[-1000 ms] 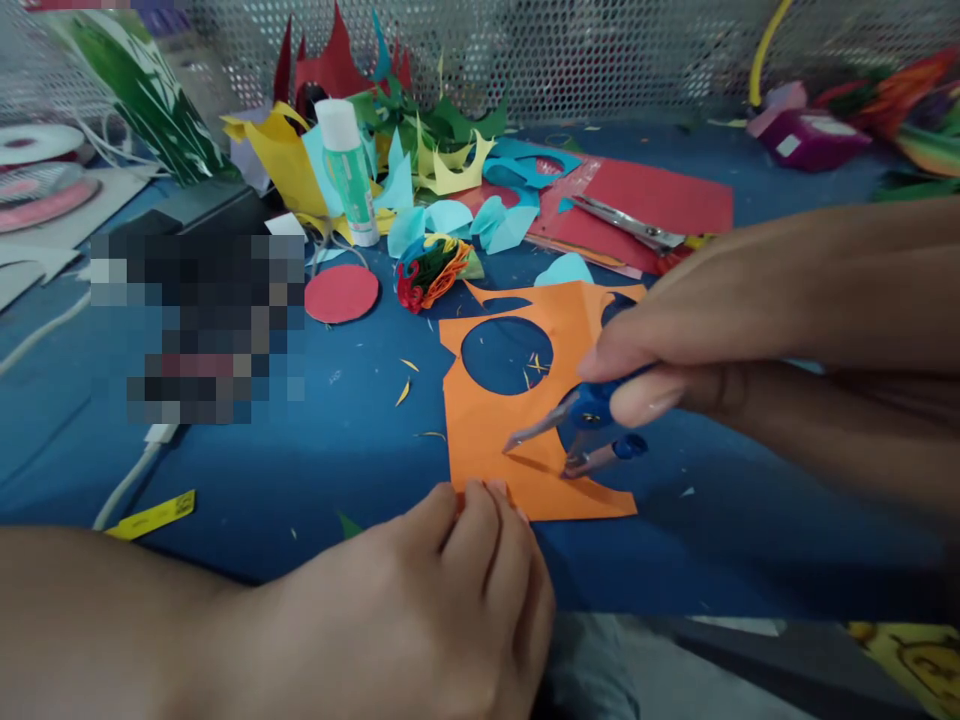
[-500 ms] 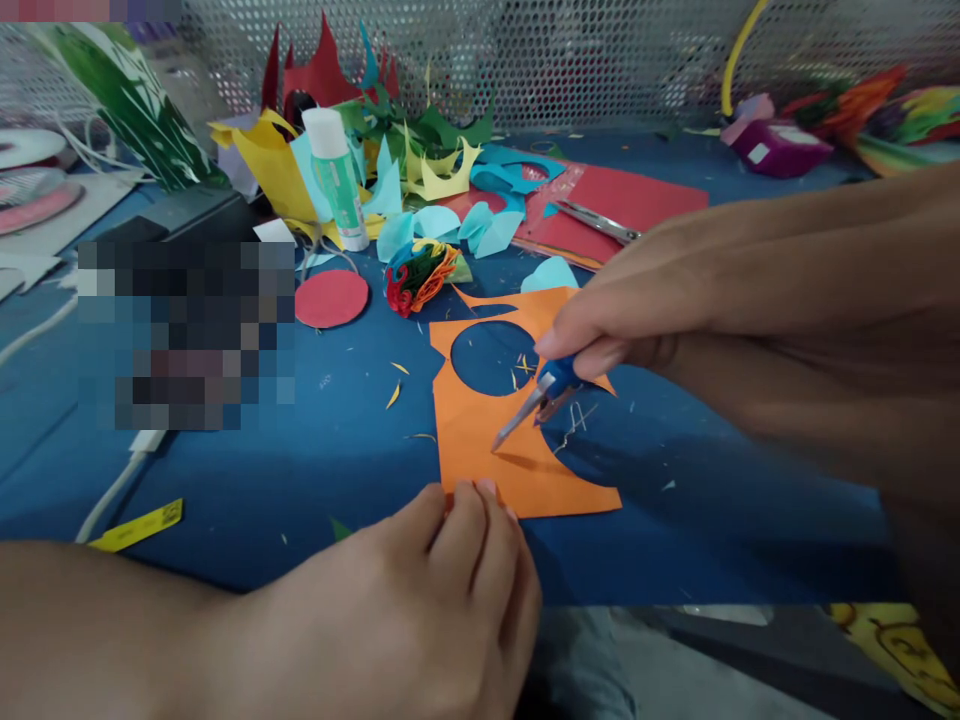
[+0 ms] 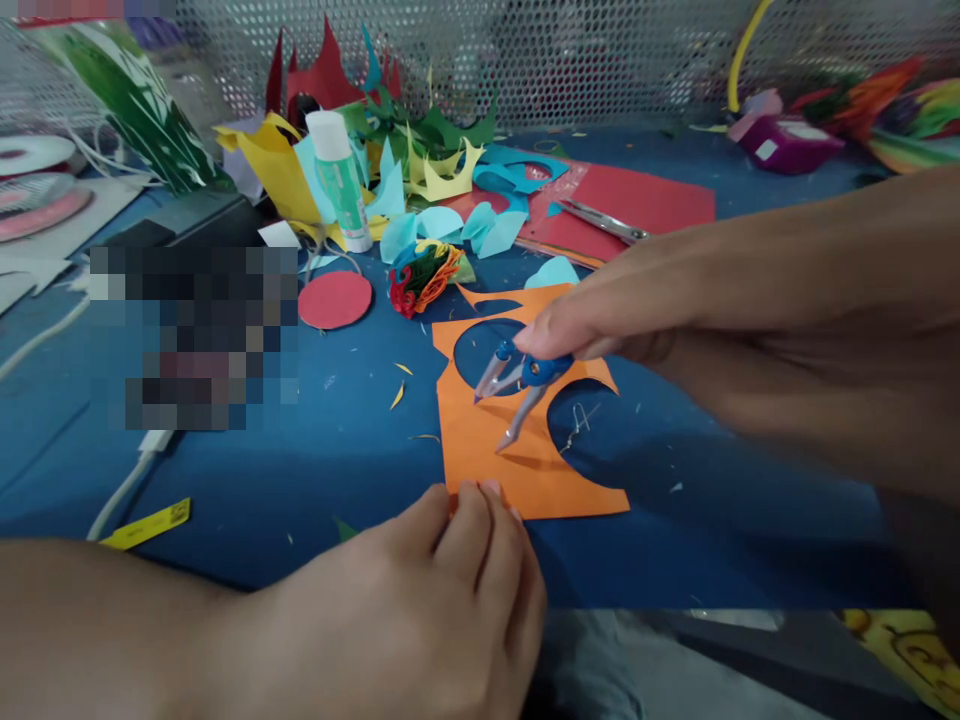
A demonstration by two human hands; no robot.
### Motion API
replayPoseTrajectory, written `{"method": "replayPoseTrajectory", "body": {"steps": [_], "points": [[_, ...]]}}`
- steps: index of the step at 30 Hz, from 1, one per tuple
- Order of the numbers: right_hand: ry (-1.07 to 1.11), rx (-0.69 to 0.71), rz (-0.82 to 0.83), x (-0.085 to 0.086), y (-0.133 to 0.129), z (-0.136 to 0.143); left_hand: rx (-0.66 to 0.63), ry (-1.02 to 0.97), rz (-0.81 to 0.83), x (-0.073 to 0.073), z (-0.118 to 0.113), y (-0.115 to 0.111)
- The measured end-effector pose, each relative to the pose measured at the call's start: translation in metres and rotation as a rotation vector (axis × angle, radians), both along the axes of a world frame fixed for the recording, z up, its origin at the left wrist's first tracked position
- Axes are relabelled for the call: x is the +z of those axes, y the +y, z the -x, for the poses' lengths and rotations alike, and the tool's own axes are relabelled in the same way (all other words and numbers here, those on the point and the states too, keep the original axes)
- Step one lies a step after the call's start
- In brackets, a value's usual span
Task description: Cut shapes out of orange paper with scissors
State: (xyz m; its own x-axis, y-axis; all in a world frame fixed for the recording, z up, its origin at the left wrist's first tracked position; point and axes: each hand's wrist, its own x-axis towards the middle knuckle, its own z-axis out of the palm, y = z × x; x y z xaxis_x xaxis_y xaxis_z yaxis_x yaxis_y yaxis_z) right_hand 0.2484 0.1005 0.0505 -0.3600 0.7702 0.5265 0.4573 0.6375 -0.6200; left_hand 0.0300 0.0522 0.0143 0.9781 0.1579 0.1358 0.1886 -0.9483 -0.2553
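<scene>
My right hand (image 3: pixel 600 310) pinches the blue top of a drawing compass (image 3: pixel 536 372) between thumb and fingers. One leg's tip is at the middle of an orange paper sheet (image 3: pixel 480 440); the other leg points left, its tip just below a round cut-out. The sheet lies flat on the blue table, with that round hole near its top and a curved bite out of its right side. Across the lower left edge of the sheet, my left hand (image 3: pixel 450 580) holds it with bent fingers. The thumb of that hand is hidden.
Behind the sheet lie a bundle of coloured thread (image 3: pixel 424 278), a glue stick (image 3: pixel 341 185), a red paper disc (image 3: pixel 335 300) and scissors (image 3: pixel 604 220) on red paper (image 3: pixel 660 195). Paper offcuts (image 3: pixel 442 170) pile up by the mesh panel. A blurred dark object (image 3: pixel 202 330) stands left.
The compass has turned in my right hand, and its second leg has swung from the right round to the upper left. My left hand stays on the sheet. The view has shifted slightly.
</scene>
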Motion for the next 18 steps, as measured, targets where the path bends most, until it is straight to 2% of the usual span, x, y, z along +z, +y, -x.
{"method": "replayPoseTrajectory", "body": {"steps": [8,11,18], "points": [[-0.236,-0.046,-0.207,-0.003,-0.005,-0.012,0.007,-0.03,-0.012,-0.001,-0.002,0.001],[-0.338,-0.061,-0.239,-0.003,-0.009,-0.017,0.0,-0.046,-0.018,-0.001,-0.001,0.001],[-0.309,0.035,-0.259,0.005,-0.016,-0.004,-0.003,-0.038,-0.024,-0.004,0.0,0.0]]}}
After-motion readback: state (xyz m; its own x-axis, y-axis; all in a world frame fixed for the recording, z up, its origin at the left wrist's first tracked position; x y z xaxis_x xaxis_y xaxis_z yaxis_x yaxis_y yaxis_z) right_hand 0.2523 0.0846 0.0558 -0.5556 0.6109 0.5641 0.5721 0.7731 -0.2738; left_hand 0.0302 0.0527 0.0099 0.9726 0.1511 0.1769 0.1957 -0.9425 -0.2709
